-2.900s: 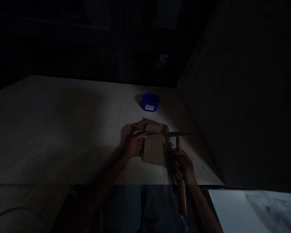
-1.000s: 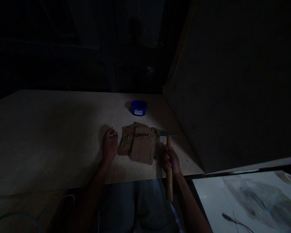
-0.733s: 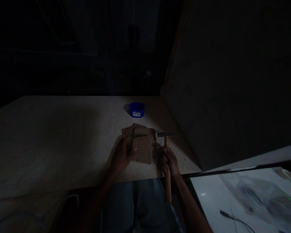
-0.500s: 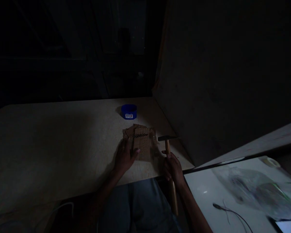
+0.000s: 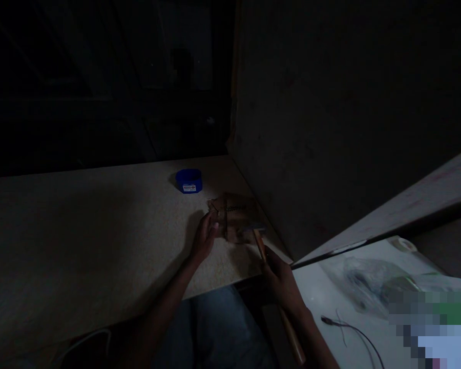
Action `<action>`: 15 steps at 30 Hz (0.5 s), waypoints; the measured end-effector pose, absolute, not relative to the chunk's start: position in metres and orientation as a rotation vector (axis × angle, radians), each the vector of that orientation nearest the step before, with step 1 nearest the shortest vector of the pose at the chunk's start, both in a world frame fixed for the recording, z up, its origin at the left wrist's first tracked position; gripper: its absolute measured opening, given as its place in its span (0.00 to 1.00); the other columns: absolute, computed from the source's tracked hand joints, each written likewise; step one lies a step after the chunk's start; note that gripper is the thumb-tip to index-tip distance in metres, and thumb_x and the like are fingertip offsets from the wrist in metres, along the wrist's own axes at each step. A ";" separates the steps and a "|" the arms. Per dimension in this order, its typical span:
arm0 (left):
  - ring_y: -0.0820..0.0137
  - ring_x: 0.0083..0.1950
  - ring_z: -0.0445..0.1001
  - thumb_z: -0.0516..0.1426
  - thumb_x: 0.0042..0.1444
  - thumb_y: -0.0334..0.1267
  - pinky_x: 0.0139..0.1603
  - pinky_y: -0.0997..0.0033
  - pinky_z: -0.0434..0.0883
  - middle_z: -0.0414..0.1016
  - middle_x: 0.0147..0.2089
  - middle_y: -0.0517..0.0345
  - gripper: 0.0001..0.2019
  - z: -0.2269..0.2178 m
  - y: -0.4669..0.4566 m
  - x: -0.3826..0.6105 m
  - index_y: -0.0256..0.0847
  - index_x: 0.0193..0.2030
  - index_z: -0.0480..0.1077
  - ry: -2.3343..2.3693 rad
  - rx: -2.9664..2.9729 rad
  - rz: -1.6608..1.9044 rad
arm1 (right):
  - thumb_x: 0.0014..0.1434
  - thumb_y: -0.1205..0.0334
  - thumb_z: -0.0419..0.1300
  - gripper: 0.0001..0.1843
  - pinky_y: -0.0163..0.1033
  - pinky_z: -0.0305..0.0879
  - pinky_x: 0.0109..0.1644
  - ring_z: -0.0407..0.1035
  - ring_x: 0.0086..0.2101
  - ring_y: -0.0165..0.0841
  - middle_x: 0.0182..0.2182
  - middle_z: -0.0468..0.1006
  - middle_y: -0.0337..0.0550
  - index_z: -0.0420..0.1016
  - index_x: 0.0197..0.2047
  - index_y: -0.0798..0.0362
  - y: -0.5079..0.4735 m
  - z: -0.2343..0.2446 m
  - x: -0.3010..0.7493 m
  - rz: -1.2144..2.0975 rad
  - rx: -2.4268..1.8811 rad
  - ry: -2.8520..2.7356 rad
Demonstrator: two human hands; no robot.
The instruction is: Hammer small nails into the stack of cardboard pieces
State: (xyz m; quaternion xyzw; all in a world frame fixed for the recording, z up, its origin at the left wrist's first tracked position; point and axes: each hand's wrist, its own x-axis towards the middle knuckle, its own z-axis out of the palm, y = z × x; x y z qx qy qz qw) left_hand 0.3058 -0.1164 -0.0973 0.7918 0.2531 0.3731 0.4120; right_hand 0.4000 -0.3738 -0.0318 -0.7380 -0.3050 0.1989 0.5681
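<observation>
In dim light a small brown cardboard piece [image 5: 236, 218] with a row of dark nails along its top lies on a pale board table [image 5: 100, 225]. My left hand [image 5: 205, 237] rests on the cardboard's left edge, fingers laid against it. My right hand [image 5: 282, 279] grips the wooden handle of a hammer [image 5: 259, 241]. The hammer's metal head hovers over the cardboard's right part and looks smeared by motion.
A round blue tub [image 5: 188, 181] stands behind the cardboard. A tall dark panel [image 5: 330, 128] rises just right of the work. A white surface [image 5: 353, 307] at lower right carries a thin cable and a plastic bag. My legs show below the table edge.
My left hand came back from the table onto the cardboard's left edge. The hammer head swung from beside the cardboard to over it. The view turned to the right.
</observation>
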 end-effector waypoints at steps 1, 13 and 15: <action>0.60 0.70 0.66 0.49 0.68 0.52 0.68 0.54 0.66 0.66 0.68 0.42 0.26 -0.095 -0.115 0.303 0.42 0.68 0.61 0.641 1.950 0.977 | 0.58 0.57 0.63 0.25 0.50 0.71 0.51 0.76 0.44 0.49 0.46 0.84 0.48 0.78 0.58 0.51 -0.373 -0.031 0.396 0.473 -1.734 -0.727; 0.58 0.50 0.81 0.52 0.62 0.60 0.51 0.60 0.78 0.81 0.48 0.46 0.26 -0.078 -0.186 0.208 0.41 0.53 0.72 0.976 1.420 0.954 | 0.56 0.70 0.55 0.22 0.39 0.68 0.43 0.77 0.40 0.42 0.41 0.84 0.53 0.76 0.53 0.56 -0.289 -0.034 0.324 0.605 -1.836 -0.943; 0.58 0.50 0.81 0.56 0.59 0.62 0.49 0.60 0.79 0.81 0.50 0.44 0.30 -0.079 -0.205 0.199 0.42 0.59 0.67 1.021 1.331 0.923 | 0.58 0.71 0.53 0.18 0.38 0.66 0.40 0.77 0.38 0.40 0.39 0.84 0.52 0.75 0.50 0.55 -0.272 -0.036 0.318 0.594 -1.922 -0.947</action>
